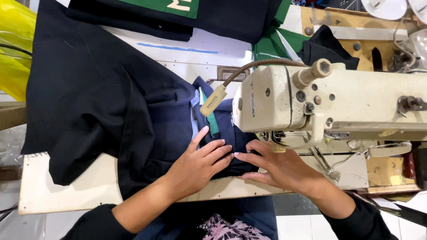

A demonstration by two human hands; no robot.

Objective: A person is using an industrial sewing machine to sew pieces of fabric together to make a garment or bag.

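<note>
My left hand [200, 162] lies flat, fingers spread, on dark navy fabric [106, 106] spread over the sewing table. My right hand [278, 166] presses flat on the same fabric just beside it, fingertips of both hands almost touching. Both hands sit right in front of the cream sewing machine head [311, 100]; the needle area is hidden under the machine. A green strip [213, 124] and a pale blue layer [194, 113] show in the fabric under the machine's arm.
A flexible-neck lamp [215, 100] hangs over the fabric. More dark and green cloth [187, 13] is piled at the far side. Yellow plastic [13, 49] lies at the left. The pale tabletop [66, 186] shows at the near left edge.
</note>
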